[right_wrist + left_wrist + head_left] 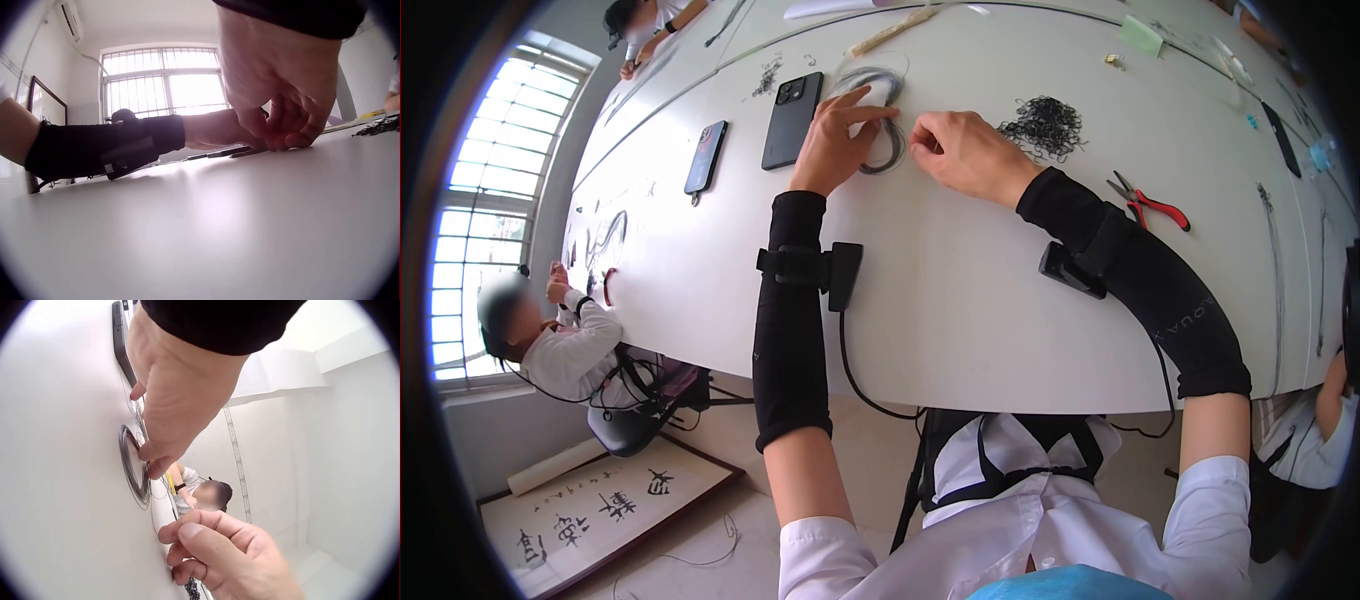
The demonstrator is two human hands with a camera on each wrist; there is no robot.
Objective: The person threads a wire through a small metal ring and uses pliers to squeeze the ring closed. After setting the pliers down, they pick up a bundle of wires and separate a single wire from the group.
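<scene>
A coil of thin grey wire lies on the white table. Over it is my left hand, its thumb and a finger pinching the coil's rim, as the left wrist view shows. Just to the right, my right hand hovers low with fingers curled and thumb against the index finger. I cannot tell whether something thin is between those fingertips. Beyond the right hand sits a heap of small black wire pieces. Red-handled pliers rest by the right forearm with their jaws apart.
Close left of my left hand lies a dark phone, with another phone farther left. A wooden stick is behind the coil. A green paper lies at the back right. Other people sit around the table.
</scene>
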